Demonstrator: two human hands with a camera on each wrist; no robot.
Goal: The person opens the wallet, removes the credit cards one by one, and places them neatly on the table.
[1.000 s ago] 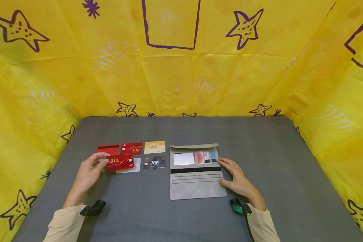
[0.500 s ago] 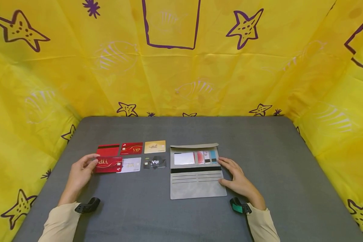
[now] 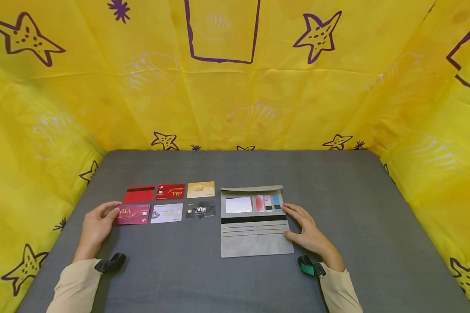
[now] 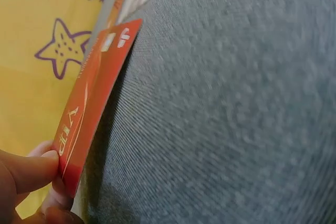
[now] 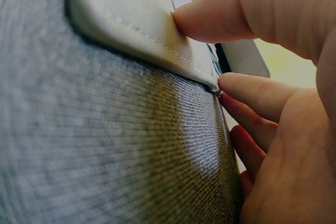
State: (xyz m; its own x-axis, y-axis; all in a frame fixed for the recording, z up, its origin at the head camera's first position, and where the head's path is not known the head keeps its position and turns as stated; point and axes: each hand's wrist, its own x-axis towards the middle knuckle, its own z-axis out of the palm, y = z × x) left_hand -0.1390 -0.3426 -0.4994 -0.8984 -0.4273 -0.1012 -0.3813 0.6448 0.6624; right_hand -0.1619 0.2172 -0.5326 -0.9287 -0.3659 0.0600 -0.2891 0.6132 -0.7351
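My left hand point(image 3: 97, 224) pinches a red VIP card point(image 3: 134, 214) by its left end, thumb on top. In the left wrist view the card point(image 4: 97, 98) slants close over the grey cloth, a dark shadow along its lower edge. My right hand point(image 3: 307, 230) rests at the right edge of an open grey wallet point(image 3: 254, 248). The right wrist view has the thumb on the wallet's face point(image 5: 126, 19) and the other fingertips at its edge. Several cards, one of them a white card point(image 3: 239, 204), sit in the wallet's upper pockets.
Beyond the held card lie a red striped card point(image 3: 139, 195), another red VIP card point(image 3: 170, 191) and a gold card point(image 3: 201, 189). A silver card point(image 3: 166, 213) and a black Vip card point(image 3: 200, 210) lie to its right. Yellow patterned cloth point(image 3: 235, 95) walls the grey table point(image 3: 337, 182).
My left hand has carried the red VIP card leftward and slightly toward me, off the silver card it overlapped before. The right hand and wallet have stayed in place.
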